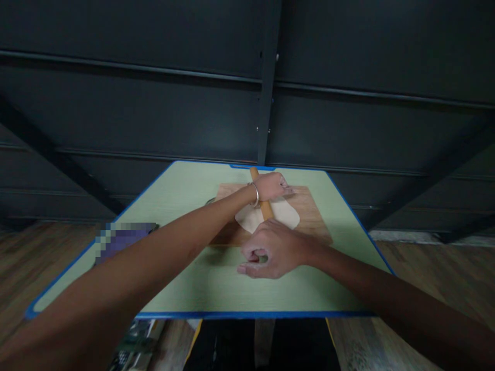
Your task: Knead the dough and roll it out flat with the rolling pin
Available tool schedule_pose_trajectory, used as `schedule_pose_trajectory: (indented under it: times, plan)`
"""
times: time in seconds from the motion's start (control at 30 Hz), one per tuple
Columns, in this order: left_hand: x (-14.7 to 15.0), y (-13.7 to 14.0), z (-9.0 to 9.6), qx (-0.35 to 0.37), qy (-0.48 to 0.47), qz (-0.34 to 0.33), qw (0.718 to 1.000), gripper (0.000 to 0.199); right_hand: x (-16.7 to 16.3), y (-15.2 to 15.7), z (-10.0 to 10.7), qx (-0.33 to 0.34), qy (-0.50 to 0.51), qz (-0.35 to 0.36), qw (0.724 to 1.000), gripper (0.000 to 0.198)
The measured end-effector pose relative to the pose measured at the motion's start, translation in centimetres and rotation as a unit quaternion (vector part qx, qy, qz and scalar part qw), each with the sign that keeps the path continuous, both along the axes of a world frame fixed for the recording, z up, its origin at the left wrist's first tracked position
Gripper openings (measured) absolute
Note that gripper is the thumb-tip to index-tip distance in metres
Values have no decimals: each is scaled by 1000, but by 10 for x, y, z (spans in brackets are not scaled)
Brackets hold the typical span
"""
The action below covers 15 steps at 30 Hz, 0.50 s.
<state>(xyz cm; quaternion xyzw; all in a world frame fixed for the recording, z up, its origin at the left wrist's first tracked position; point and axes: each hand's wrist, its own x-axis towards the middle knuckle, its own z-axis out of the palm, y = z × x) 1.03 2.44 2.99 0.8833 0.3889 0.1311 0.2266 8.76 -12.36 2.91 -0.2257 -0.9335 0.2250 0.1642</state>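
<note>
A wooden rolling pin [266, 210] lies lengthwise across a flat, pale sheet of dough [286, 214]. Under the dough is a brown wooden board [315, 226]. My left hand [270, 185], with a silver bangle on its wrist, rests over the far part of the pin, its fingers curled. At the near end of the pin is my right hand [276, 250], fingers bent, with a gap showing between thumb and fingers. This hand hides the pin's near end, and my left forearm covers part of the board and the dough's left side.
The board sits on a small pale green table [185, 288] with a blue edge. A purple item [126, 239], partly blurred out, lies at the table's left side. A dark panelled metal wall [174, 113] rises behind the table. Wood-look flooring [421, 268] shows around it.
</note>
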Motion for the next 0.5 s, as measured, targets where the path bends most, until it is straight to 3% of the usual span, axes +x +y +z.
schedule_pose_trajectory:
  times: [0.17,0.33,0.5]
  plan:
    - [6,-1,4,33,33,-8,999,51,2,-2,-4,22,22,-22,999,43]
    - [15,-4,8,60,92,44,993,53,4,-4,-8,25,46,-28,998,38]
    - [22,-2,9,66,108,53,991,47,7,-6,-13,39,65,-35,997,33]
